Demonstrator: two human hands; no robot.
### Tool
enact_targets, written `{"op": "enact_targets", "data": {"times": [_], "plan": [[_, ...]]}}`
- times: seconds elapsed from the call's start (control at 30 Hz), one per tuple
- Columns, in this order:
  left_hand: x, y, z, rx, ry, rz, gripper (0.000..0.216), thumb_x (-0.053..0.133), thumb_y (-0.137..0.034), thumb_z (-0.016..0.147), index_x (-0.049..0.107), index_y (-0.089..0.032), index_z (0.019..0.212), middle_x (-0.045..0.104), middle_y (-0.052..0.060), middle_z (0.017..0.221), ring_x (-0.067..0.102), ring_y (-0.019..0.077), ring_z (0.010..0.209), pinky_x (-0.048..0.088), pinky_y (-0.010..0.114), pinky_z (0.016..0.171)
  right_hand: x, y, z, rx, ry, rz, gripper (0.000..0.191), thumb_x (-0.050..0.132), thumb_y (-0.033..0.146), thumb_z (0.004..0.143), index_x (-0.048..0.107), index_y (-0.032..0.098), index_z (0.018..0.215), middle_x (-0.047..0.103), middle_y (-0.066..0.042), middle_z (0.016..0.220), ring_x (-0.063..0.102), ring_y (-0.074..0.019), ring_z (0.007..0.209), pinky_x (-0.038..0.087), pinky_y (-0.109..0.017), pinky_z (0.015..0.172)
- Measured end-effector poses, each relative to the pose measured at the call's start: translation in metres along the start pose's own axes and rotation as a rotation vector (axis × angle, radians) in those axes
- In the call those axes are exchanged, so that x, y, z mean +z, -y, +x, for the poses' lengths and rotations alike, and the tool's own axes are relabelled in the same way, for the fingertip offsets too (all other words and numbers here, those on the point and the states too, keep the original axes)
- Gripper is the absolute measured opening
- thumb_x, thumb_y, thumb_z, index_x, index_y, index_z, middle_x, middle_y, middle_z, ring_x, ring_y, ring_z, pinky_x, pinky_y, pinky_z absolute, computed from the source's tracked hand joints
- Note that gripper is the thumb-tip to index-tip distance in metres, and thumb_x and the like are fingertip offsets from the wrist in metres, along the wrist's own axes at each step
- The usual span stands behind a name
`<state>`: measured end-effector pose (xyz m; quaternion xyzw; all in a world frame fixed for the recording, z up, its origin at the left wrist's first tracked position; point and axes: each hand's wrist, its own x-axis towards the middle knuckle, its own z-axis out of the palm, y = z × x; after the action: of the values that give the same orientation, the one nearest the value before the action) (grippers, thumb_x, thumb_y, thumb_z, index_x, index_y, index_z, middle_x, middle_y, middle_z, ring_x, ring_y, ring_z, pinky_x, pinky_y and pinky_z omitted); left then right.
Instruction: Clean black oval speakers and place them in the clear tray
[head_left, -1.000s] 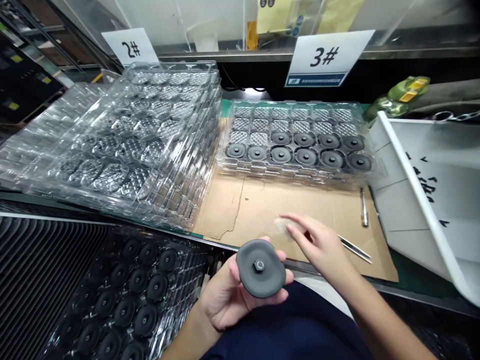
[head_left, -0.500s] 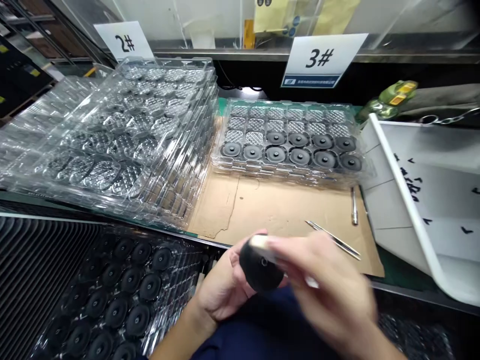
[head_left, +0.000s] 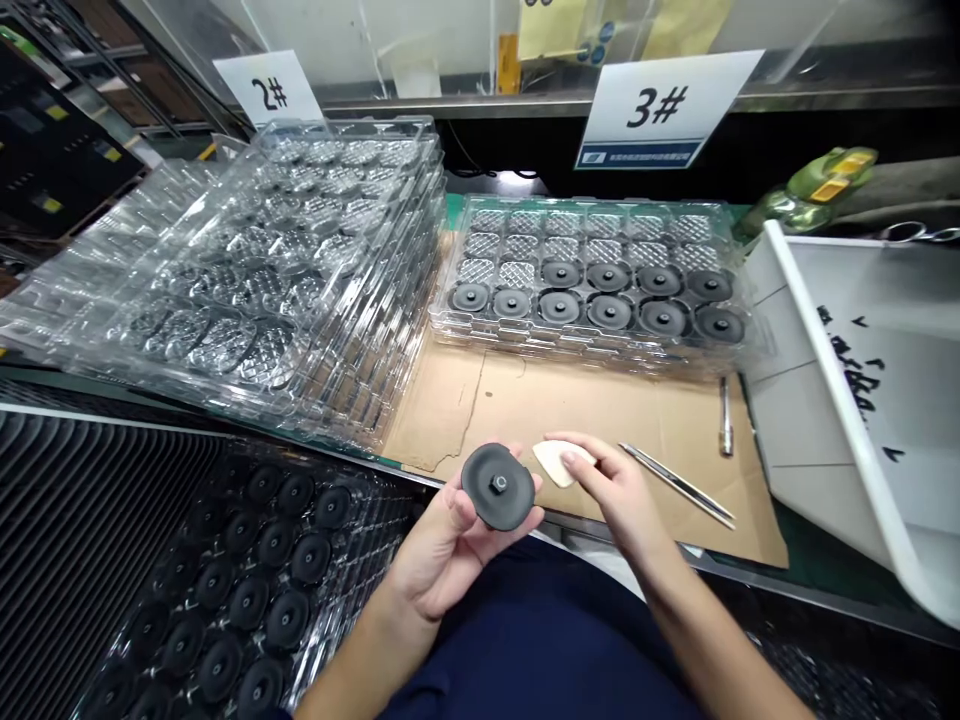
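Holding anything in that left hand?

Yes, a round, matte black rubber disc with a small dark hexagonal stud at its centre. The fingers curl behind it and the thumb presses its near edge, so the grip is closed on the disc, just above the person's dark navy clothing.

And the right hand?

Pinching a cream-white, wedge-shaped pad between thumb and fingertips. The pad sits just beside the disc, not touching it.

What's lower left, next to the left forearm?

A clear plastic tray packed with more black discs, and further left, a ribbed black stack.

Beyond the hands?

A worn brown cardboard sheet carrying slim steel tweezers and a short metal rod. Past it, a clear blister tray holds black discs in its near rows, while its far pockets show a diamond texture.

Anything further out?

At upper left, a tall stack of clear trays leans below a white card printed 2#. A white card printed 3# stands at top centre, and a white angled bin fills the right edge.
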<state>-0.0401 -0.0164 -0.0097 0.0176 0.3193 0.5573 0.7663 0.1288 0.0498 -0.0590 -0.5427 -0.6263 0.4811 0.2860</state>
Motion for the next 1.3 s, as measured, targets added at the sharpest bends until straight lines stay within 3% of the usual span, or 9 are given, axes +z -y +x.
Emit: {"op": "enact_targets", "data": {"times": [0.17, 0.3, 0.37, 0.5, 0.67, 0.83, 0.93, 1.1, 1.3], "plan": [[0.000, 0.002, 0.000, -0.055, 0.050, -0.105, 0.048, 0.075, -0.036, 0.068, 0.065, -0.023, 0.113, 0.064, 0.007, 0.123, 0.059, 0.0259, 0.112, 0.049, 0.041, 0.097, 0.010, -0.050, -0.013, 0.080, -0.010, 0.003, 0.036, 0.055, 0.047, 0.077, 0.071, 0.016, 0.087, 0.073, -0.008, 0.082, 0.065, -0.0211, 0.068, 0.051, -0.033, 0.063], [0.008, 0.010, 0.004, -0.035, 0.047, -0.045, 0.047, 0.075, -0.035, 0.069, 0.065, -0.024, 0.113, 0.063, 0.006, 0.124, 0.060, 0.0253, 0.111, 0.050, 0.040, 0.095, -0.009, 0.011, -0.022, 0.021, -0.138, 0.030, 0.032, 0.049, 0.040, 0.087, 0.063, 0.022, 0.109, 0.069, -0.005, 0.107, 0.064, -0.0181, 0.088, 0.050, -0.029, 0.073], [0.011, 0.014, 0.005, -0.008, 0.031, 0.006, 0.048, 0.076, -0.035, 0.068, 0.064, -0.025, 0.114, 0.064, 0.005, 0.121, 0.061, 0.0223, 0.107, 0.051, 0.034, 0.092, -0.017, 0.054, -0.027, -0.236, -0.201, -0.039, 0.026, 0.050, 0.029, 0.089, 0.061, 0.025, 0.112, 0.068, -0.003, 0.108, 0.062, -0.0156, 0.091, 0.048, -0.027, 0.076], [0.009, 0.010, 0.006, 0.033, 0.004, 0.093, 0.054, 0.078, -0.036, 0.064, 0.064, -0.024, 0.114, 0.066, 0.006, 0.115, 0.063, 0.0206, 0.104, 0.052, 0.025, 0.085, -0.016, 0.086, -0.035, -0.608, 0.023, -0.151, 0.027, 0.047, 0.014, 0.088, 0.059, 0.023, 0.110, 0.070, -0.001, 0.093, 0.061, -0.0123, 0.078, 0.045, -0.026, 0.072], [0.002, -0.004, 0.002, 0.099, 0.120, -0.005, 0.050, 0.078, -0.036, 0.064, 0.065, -0.027, 0.111, 0.066, 0.000, 0.117, 0.061, 0.0240, 0.111, 0.048, 0.033, 0.096, -0.018, -0.002, -0.008, -0.141, -0.084, -0.234, 0.030, 0.042, 0.038, 0.090, 0.066, 0.022, 0.100, 0.070, -0.005, 0.097, 0.062, -0.0163, 0.075, 0.048, -0.028, 0.065], [0.011, -0.001, 0.000, -0.026, 0.334, -0.054, 0.049, 0.059, -0.054, 0.077, 0.056, -0.035, 0.122, 0.064, 0.000, 0.120, 0.064, 0.0269, 0.105, 0.051, 0.040, 0.091, -0.002, -0.081, 0.013, -0.071, -0.273, -0.373, 0.036, 0.044, 0.036, 0.083, 0.067, 0.017, 0.102, 0.064, -0.015, 0.095, 0.055, -0.0313, 0.094, 0.040, -0.055, 0.085], [0.014, 0.003, -0.001, 0.102, 0.326, 0.175, 0.067, 0.055, -0.058, 0.078, 0.032, -0.042, 0.138, 0.064, 0.004, 0.118, 0.069, 0.0207, 0.088, 0.053, 0.031, 0.074, 0.010, -0.083, -0.003, -0.130, -0.316, -0.404, 0.037, 0.046, 0.032, 0.083, 0.061, 0.019, 0.114, 0.057, -0.015, 0.116, 0.046, -0.0338, 0.113, 0.032, -0.060, 0.095], [0.008, 0.007, -0.006, 0.559, 0.208, 0.982, 0.109, 0.074, -0.019, 0.073, -0.006, -0.044, 0.143, 0.057, 0.006, 0.124, 0.054, 0.0222, 0.115, 0.040, 0.038, 0.099, 0.013, -0.055, -0.044, -0.269, -0.260, -0.332, 0.041, 0.043, 0.023, 0.088, 0.045, 0.021, 0.129, 0.060, -0.010, 0.114, 0.056, -0.0225, 0.106, 0.046, -0.042, 0.089], [0.006, 0.005, -0.009, 0.718, 0.144, 1.221, 0.098, 0.073, -0.008, 0.068, 0.016, -0.037, 0.143, 0.059, 0.008, 0.125, 0.057, 0.0227, 0.112, 0.038, 0.039, 0.100, -0.017, -0.015, -0.052, -0.591, -0.179, -0.310, 0.054, 0.059, 0.017, 0.083, 0.043, 0.035, 0.132, 0.064, -0.003, 0.102, 0.060, -0.0174, 0.092, 0.046, -0.035, 0.083]]}}
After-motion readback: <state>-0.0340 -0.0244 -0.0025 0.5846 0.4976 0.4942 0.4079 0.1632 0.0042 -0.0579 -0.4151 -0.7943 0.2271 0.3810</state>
